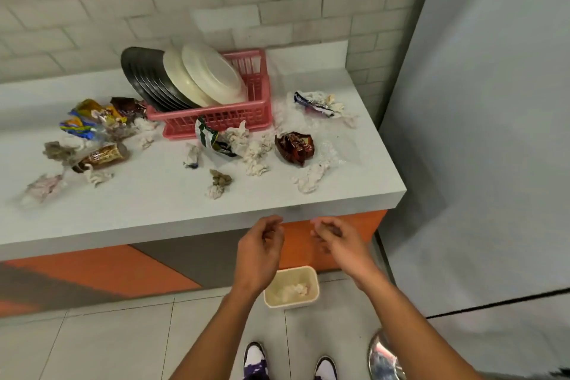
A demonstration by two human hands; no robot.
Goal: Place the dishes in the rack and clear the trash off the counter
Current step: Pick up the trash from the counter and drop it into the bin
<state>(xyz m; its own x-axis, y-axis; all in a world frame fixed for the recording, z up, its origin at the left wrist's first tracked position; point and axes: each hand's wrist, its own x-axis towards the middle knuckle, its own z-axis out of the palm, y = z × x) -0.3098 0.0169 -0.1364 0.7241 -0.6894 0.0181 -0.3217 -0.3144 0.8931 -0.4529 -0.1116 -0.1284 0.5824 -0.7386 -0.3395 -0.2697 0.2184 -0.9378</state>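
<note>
A pink dish rack (216, 120) stands at the back of the grey counter (154, 210), holding several dark plates (145, 77) and two white plates (212, 74) on edge. Crumpled tissues (254, 151) and snack wrappers lie scattered across the counter: a red-brown wrapper (294, 146), a blue and white one (314, 103), a yellow and blue heap (89, 120) at the left. My left hand (262, 244) and my right hand (334, 239) hover side by side below the counter's front edge, above a cream bin (311, 302) on the floor. Both hands are loosely curled and hold nothing.
The bin holds crumpled paper. A grey wall panel (478, 133) closes off the right side beyond the counter's end. A shiny metal object (384, 355) sits at the lower right near my shoes (256, 361). The floor is tiled.
</note>
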